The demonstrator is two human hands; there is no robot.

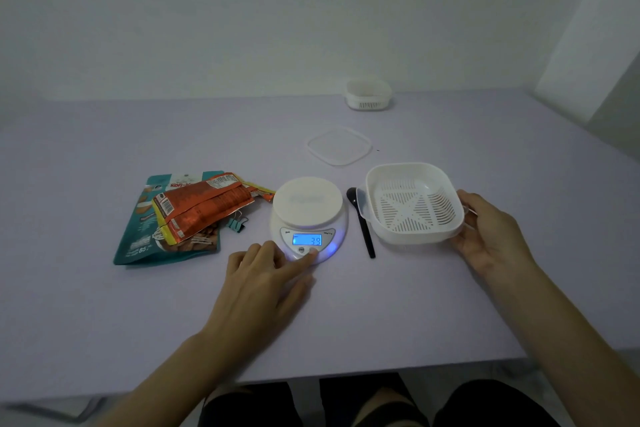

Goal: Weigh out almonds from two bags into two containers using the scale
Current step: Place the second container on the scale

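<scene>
A white kitchen scale (309, 218) stands mid-table with a bare round platform and a lit blue display. My left hand (266, 274) rests at its front, one fingertip on a button below the display. My right hand (491, 236) grips the right side of a white square container (414, 201) with a slotted strainer insert, which stands right of the scale and holds nothing. An orange almond bag (204, 206) lies across a teal almond bag (166, 239) left of the scale. A second white container (369, 94) stands at the far edge.
A black spoon (362, 218) lies between the scale and the near container. A clear square lid (339, 146) lies flat behind the scale. A teal binder clip (238, 222) sits by the bags. The table's front edge is near my knees.
</scene>
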